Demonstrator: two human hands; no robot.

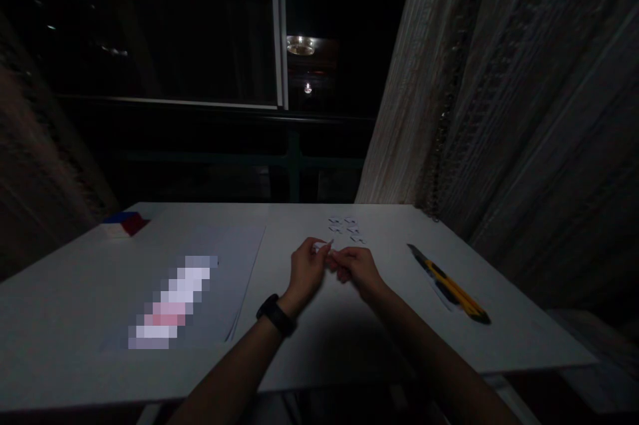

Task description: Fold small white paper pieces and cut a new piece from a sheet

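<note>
Angling inward, left hand (pixel 306 270) pinching a small white piece (pixel 318 247), right hand (pixel 360 268) curled beside it, grip unclear

Looks like a room in a home, used as a desk area; exact room type can't be told. Evidence: long pale textured fabric curtain (pixel 524 112) at right, darker patterned fabric curtain (pixel 30 138) at left, both flanking a white-framed glass window (pixel 278 45) with black panes. Round glowing ornate lamp (pixel 300 45) shows in the glass, domestic style. Plain white flat-topped table (pixel 294 222) sits right at the window. Lighting dim.
</note>
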